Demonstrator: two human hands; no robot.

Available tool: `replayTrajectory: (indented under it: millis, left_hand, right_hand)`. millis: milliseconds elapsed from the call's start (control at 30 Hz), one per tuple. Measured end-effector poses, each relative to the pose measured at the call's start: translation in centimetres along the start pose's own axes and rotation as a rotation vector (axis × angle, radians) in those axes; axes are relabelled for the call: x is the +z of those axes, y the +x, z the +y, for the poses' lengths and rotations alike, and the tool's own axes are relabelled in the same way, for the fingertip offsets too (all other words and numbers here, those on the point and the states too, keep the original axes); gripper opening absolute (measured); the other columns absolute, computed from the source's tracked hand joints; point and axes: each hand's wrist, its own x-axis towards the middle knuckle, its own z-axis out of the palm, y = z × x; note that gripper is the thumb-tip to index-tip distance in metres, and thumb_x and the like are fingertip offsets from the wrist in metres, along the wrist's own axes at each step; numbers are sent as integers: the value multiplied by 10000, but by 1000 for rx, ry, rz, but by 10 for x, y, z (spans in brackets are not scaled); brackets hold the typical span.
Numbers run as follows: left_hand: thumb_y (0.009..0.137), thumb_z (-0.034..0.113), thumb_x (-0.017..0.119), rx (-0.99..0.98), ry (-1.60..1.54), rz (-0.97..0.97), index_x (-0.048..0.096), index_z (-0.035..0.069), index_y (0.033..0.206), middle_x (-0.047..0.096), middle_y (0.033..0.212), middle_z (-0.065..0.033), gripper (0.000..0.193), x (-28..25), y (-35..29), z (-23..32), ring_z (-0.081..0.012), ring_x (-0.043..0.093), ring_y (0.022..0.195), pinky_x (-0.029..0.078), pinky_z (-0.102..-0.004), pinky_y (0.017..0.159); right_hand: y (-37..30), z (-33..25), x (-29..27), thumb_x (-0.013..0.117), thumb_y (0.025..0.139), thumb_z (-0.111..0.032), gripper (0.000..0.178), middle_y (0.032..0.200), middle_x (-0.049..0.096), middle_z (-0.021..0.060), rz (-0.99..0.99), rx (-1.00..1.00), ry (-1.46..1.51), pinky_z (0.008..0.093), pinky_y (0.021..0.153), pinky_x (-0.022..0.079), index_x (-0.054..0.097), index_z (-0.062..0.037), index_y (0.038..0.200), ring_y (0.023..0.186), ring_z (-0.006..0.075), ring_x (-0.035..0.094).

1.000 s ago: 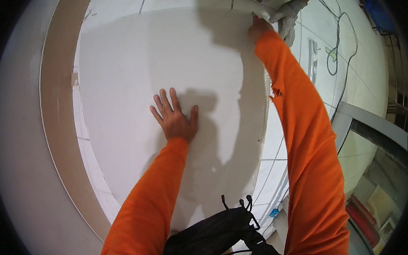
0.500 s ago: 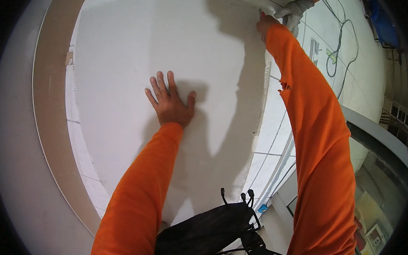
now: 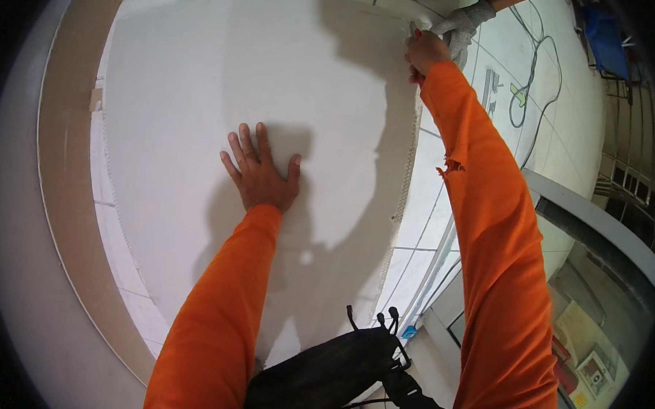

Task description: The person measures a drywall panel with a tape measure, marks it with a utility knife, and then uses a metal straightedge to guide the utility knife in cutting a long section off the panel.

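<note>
Left hand [image 3: 261, 178], head view, lies palm-down and splayed wide on a pale flat panel [image 3: 194, 89], holding nothing. Right hand [image 3: 429, 52] curls closed round a red-handled tool [image 3: 418, 34], near the panel's far right corner. Panel lies on white floor tiles [image 3: 412, 237]. Co-worker's grey-gloved hand [image 3: 459, 26] sits just beside the right; contact between them unclear.
</note>
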Motion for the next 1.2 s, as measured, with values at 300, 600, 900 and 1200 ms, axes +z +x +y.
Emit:
replayTrajectory:
  millis: [300, 600, 900, 1200]
  left_hand:
    - [945, 577, 416, 4, 17, -5, 102, 103, 1568, 75, 1627, -160, 843, 1, 0, -1, -338, -10, 1506, -46, -535, 1196]
    - [939, 564, 459, 9, -19, 12, 156, 93, 1557, 100, 1622, -159, 834, 0, 1, -6, -345, 22, 1504, -23, -535, 1200]
    - [936, 541, 487, 38, -3, 67, 163, 103, 1555, 122, 1612, -165, 825, 5, -2, -5, -351, 44, 1499, 15, -559, 1192]
    - [927, 553, 488, 34, 36, 88, 172, 107, 1558, 121, 1620, -151, 834, 6, -1, -8, -343, 51, 1503, 26, -553, 1196]
  right_hand:
    - [-6, -52, -22, 651, 849, -253, 135, 751, 688, 39, -74, -657, -1739, 366, 603, 539, 708, -138, 807, 614, 213, 650]
    - [-1, -53, -6, 689, 789, -197, 135, 854, 723, 64, 279, -659, -1658, 350, 705, 545, 759, -104, 856, 815, 239, 686]
    - [54, -30, -16, 643, 835, -171, 192, 959, 707, 129, -44, -482, -1440, 383, 731, 555, 741, -50, 948, 865, 270, 682]
    - [18, 5, 40, 574, 887, -162, 235, 911, 702, 145, -309, -364, -1316, 414, 723, 570, 722, 2, 970, 808, 306, 684]
